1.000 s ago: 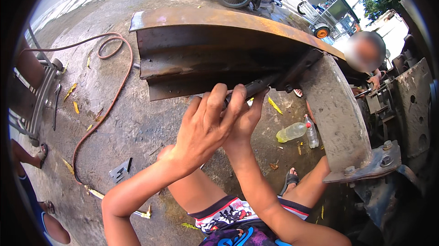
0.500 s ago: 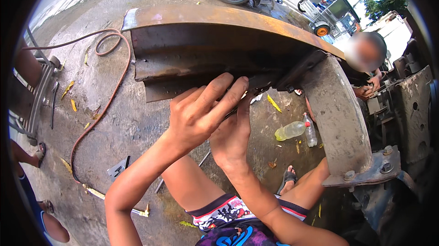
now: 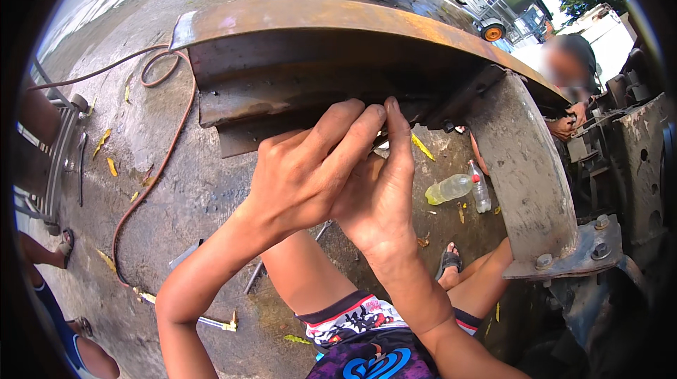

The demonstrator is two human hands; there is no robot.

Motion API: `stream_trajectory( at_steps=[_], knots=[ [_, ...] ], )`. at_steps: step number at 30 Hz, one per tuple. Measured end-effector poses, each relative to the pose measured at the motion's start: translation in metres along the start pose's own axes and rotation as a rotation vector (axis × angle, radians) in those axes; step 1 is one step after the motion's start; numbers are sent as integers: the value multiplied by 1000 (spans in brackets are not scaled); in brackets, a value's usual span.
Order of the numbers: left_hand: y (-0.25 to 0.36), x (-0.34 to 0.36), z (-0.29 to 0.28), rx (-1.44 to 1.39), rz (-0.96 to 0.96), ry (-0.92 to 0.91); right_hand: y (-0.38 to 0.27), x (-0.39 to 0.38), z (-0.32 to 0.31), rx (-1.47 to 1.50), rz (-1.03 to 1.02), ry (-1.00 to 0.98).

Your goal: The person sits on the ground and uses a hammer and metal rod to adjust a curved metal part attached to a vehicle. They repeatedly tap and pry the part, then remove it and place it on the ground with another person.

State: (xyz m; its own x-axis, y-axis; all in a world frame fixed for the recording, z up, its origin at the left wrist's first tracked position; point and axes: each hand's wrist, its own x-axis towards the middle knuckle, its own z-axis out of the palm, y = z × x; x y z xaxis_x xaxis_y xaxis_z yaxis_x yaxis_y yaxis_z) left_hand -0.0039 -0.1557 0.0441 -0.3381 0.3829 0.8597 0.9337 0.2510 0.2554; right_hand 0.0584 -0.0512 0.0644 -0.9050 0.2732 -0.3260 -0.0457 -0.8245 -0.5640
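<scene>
A rusty steel beam (image 3: pixel 282 23) with a dark, ridged underside spans the view in front of me. My left hand (image 3: pixel 300 171) reaches up to its lower edge, back outward, fingers bent and thumb hidden. Against it sits my right hand (image 3: pixel 377 199), its fingertips raised beside the left ones under the beam. Both hands are closed together around something small; the fingers hide what it is. To their right, a flat steel bracket (image 3: pixel 525 174) drops from the beam to a bolted plate (image 3: pixel 564 255).
A reddish hose (image 3: pixel 159 174) runs along the wet concrete to a torch (image 3: pixel 222 324). Two plastic bottles (image 3: pixel 450 188) lie beyond my hands. Another person's hands (image 3: pixel 570 124) work at the right of the beam. A bench (image 3: pixel 60 153) and people's legs are at left.
My right hand's fingertips have risen beside the left ones, and its palm has turned more into view. Both hands stay at the beam's lower edge. The view has shifted slightly.
</scene>
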Motion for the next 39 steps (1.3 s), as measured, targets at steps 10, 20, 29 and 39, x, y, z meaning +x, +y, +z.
stream_trajectory(
  at_steps=[10, 20, 29, 39],
  knots=[
    [21, -14, -22, -308, -309, 179, -4, -3, 5, -157, 25, 3],
    [0, -2, -20, 151, -26, -105, -12, -8, 0, -161, 69, -49],
    [25, 7, -19, -179, -457, -135, -11, -6, -3, -104, 43, -38],
    [19, 6, -24, 120, -278, -180, -8, -6, 0, -142, 54, 4]
  ],
)
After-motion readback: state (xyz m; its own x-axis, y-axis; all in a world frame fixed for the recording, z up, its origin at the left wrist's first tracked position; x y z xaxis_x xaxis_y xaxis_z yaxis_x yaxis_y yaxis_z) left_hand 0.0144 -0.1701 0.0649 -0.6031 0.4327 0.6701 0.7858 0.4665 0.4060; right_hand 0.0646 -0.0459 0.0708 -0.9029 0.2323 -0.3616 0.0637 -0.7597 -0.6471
